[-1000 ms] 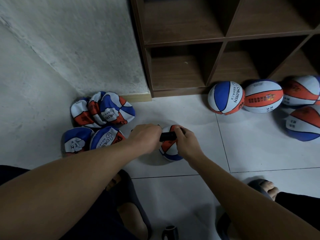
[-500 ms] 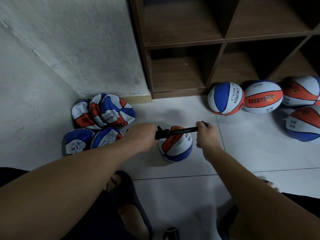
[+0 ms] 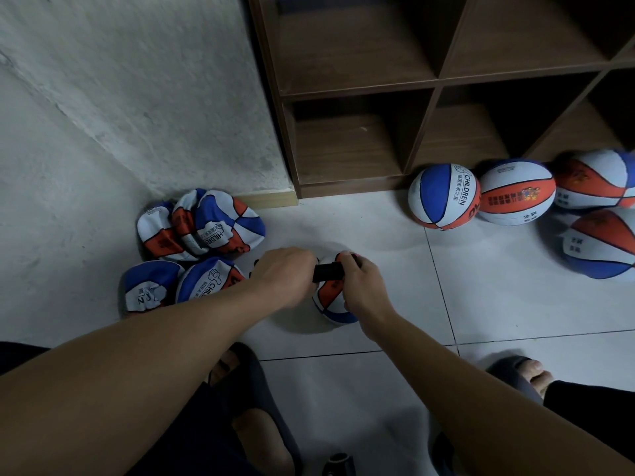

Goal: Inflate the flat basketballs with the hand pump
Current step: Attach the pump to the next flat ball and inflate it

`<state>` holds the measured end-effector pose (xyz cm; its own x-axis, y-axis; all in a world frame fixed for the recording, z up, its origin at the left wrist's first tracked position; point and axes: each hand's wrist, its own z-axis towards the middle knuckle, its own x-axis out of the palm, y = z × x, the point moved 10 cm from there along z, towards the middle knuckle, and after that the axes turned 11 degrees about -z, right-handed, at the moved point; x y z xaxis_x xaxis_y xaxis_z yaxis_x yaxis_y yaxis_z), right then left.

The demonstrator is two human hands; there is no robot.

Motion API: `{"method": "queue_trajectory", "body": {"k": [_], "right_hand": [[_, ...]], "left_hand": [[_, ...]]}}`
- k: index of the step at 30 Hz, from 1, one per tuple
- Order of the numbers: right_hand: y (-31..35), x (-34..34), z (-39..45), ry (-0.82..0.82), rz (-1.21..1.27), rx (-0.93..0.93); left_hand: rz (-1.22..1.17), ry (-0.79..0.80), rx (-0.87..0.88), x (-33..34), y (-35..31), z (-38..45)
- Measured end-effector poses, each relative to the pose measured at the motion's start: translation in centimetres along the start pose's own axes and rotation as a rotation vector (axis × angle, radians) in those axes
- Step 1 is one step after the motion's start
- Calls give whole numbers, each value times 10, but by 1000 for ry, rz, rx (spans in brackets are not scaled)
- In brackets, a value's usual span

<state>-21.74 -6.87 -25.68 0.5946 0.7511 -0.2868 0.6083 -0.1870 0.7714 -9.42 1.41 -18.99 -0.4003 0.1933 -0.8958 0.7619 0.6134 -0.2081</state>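
Observation:
A small black hand pump [image 3: 328, 272] lies level across the top of a red, white and blue basketball [image 3: 331, 300] on the floor tiles. My left hand [image 3: 287, 280] grips the pump's body at its left end. My right hand [image 3: 362, 286] grips the handle, pushed in close to the left hand, so only a short black stretch shows between them. The ball is partly hidden under both hands. Several flat, crumpled basketballs [image 3: 201, 228] are heaped to the left against the wall.
Several round basketballs [image 3: 445, 195] sit at the right in front of a brown wooden cubby shelf [image 3: 350, 152]. My feet in dark slippers [image 3: 256, 379] flank the near floor. A small dark object [image 3: 338, 463] sits at the bottom edge.
Half a second ago my right hand had the handle pulled out to the right. It has now pushed the handle back in, next to my left hand.

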Motion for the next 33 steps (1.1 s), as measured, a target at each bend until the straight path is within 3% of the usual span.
{"method": "queue_trajectory", "body": {"k": [7, 17, 25, 33], "right_hand": [[5, -15, 2, -20, -48, -46], [-39, -100, 35, -124, 59, 208], [-1, -44, 7, -77, 3, 108], [-5, -3, -1, -23, -52, 88]], "left_hand": [[-1, -16, 32, 9, -2, 4], [16, -26, 63, 5, 6, -1], [-5, -23, 23, -1, 6, 0], [60, -32, 54, 3, -2, 3]]}}
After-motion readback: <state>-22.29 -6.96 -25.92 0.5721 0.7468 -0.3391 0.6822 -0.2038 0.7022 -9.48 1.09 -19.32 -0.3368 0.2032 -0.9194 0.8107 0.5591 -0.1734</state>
